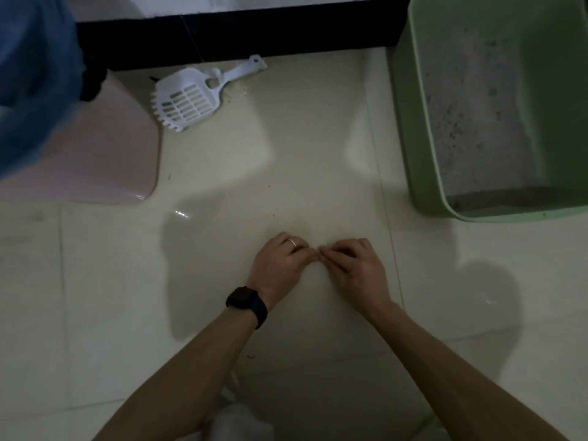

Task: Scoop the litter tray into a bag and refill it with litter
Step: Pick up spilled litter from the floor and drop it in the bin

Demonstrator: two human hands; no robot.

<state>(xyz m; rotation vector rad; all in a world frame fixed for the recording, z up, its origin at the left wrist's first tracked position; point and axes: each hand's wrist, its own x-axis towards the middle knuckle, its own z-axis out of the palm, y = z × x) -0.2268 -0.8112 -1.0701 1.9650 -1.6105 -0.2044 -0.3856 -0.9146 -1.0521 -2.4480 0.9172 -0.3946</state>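
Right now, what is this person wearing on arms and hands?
Both forearms are bare, no sleeves in view. The left hand has a thin pale ring, and a black watch with a dark band on its wrist. The right hand wears nothing visible.

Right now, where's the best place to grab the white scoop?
Probably the scoop by its thin handle, sticking out right near the dark ledge. Come from the right and pinch its narrow sides; the slotted end is wide and toothed.

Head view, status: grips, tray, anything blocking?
Left grip, right grip fingertips together, hold unclear. Litter tray at right, untouched. Scoop on floor, unheld. Nothing blocking.
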